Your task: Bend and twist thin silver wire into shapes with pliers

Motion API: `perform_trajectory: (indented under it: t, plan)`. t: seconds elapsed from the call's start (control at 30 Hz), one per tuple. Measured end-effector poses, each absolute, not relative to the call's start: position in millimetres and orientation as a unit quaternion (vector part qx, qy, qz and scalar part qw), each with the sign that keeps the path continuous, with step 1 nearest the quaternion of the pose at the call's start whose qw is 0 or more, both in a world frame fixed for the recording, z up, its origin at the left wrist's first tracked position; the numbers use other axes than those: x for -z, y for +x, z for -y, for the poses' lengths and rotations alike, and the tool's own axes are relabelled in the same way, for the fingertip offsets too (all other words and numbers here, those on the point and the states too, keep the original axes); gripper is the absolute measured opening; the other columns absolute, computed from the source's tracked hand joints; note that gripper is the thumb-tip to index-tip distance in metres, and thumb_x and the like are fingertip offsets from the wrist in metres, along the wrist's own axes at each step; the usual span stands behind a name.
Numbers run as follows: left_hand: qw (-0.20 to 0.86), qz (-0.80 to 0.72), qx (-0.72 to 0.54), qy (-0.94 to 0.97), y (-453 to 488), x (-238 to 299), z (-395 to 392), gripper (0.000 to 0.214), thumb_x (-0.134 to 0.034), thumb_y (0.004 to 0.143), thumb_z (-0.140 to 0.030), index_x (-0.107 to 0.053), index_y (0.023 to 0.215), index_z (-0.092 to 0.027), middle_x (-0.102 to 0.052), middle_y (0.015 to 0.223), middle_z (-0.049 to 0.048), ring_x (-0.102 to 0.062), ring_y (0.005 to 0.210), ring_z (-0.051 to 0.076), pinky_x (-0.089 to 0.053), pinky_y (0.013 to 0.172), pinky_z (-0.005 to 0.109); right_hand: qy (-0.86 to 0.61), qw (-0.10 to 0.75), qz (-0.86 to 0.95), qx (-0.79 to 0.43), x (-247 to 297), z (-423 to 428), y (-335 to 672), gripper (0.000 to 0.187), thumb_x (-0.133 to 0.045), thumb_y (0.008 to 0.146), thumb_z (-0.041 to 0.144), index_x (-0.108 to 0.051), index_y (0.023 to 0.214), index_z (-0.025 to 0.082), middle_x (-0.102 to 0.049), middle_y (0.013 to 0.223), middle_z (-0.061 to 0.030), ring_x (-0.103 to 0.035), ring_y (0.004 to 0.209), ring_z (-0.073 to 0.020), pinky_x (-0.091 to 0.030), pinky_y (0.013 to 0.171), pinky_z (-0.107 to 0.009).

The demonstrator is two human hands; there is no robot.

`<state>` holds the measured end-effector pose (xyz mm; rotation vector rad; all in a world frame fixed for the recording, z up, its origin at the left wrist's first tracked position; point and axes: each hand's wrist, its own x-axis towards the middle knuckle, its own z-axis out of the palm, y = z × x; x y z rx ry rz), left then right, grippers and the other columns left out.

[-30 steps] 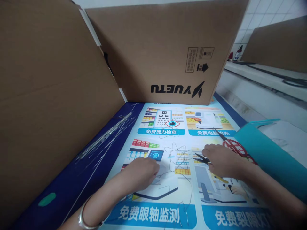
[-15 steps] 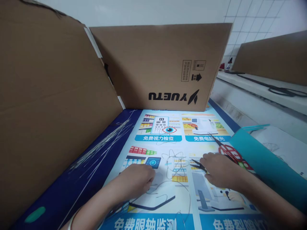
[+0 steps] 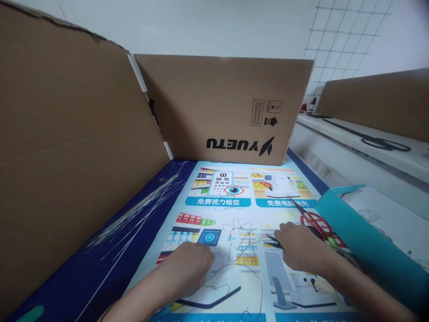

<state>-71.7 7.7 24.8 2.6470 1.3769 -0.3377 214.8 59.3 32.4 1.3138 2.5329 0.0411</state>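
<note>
My left hand point(image 3: 191, 264) rests knuckles up on a printed poster point(image 3: 231, 197), its fingers curled down onto a thin wire. The wire point(image 3: 239, 232) forms tangled loops between my two hands and trails toward the near edge. My right hand point(image 3: 298, 250) is closed around a small black tool point(image 3: 272, 241) whose pointed tip sticks out to the left, toward the wire loops. Red-handled scissors point(image 3: 311, 220) lie on the poster just beyond my right hand.
A brown cardboard panel point(image 3: 67, 147) stands along the left and a box marked YUETU point(image 3: 231, 112) closes the back. A bundle of straight silver wires point(image 3: 137, 210) lies on the dark blue mat. A teal sheet point(image 3: 365, 241) slopes at the right, beside a white ledge with a black cable point(image 3: 378, 142).
The camera has tilted up, so hands and poster sit lower in the picture. Both hands keep their places by the wire loops.
</note>
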Motion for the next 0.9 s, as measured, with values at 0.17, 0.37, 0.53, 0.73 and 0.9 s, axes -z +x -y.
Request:
perform_trajectory:
  t: [0.17,0.37,0.53,0.73,0.9]
  plan:
    - [0.107,-0.488,0.083,0.862,-79,-32,-11,0.020,-0.041,0.072,-0.014,-0.060,0.069,-0.019,-0.067,0.073,0.0057,-0.060,0.065,0.022,-0.035,0.053,0.028,0.449,0.117,-0.886,0.002,-26,-66,214,0.023,-0.050,0.062,0.015,-0.059,0.083,0.017,-0.058,0.086,-0.0106,-0.052,0.080,-0.0247,-0.033,0.061,-0.031]
    - [0.198,-0.497,0.003,0.845,-91,-33,-16,0.017,-0.041,0.075,-0.018,-0.057,0.072,-0.021,-0.063,0.069,0.0007,-0.052,0.060,0.015,-0.027,0.050,0.024,0.456,0.084,-0.886,-0.012,-22,-71,220,0.021,-0.049,0.064,0.016,-0.057,0.083,0.016,-0.058,0.084,-0.0101,-0.051,0.077,-0.0233,-0.031,0.061,-0.030]
    - [0.244,-0.515,-0.042,0.821,-99,-23,-29,0.016,-0.040,0.076,-0.019,-0.056,0.072,-0.019,-0.059,0.066,-0.0002,-0.046,0.056,0.013,-0.024,0.048,0.024,0.465,0.048,-0.883,-0.030,-17,-78,218,0.017,-0.050,0.066,0.017,-0.056,0.082,0.016,-0.058,0.082,-0.0092,-0.051,0.076,-0.0222,-0.030,0.060,-0.029]
    - [0.224,-0.558,-0.065,0.796,-101,-10,-39,0.014,-0.039,0.074,-0.017,-0.051,0.067,-0.019,-0.056,0.063,-0.0011,-0.044,0.053,0.012,-0.021,0.048,0.024,0.475,0.004,-0.878,-0.056,-16,-83,205,0.014,-0.043,0.079,0.016,-0.057,0.083,0.015,-0.057,0.086,-0.0089,-0.048,0.085,-0.0216,-0.032,0.070,-0.031]
    - [0.205,-0.558,-0.062,0.802,-95,-6,-37,0.014,-0.039,0.075,-0.017,-0.050,0.066,-0.019,-0.057,0.063,-0.0003,-0.046,0.053,0.013,-0.019,0.048,0.025,0.373,-0.004,-0.926,-0.060,-11,-87,192,0.018,-0.042,0.085,0.014,-0.058,0.078,0.018,-0.056,0.081,-0.0051,-0.048,0.081,-0.0186,-0.032,0.072,-0.031]
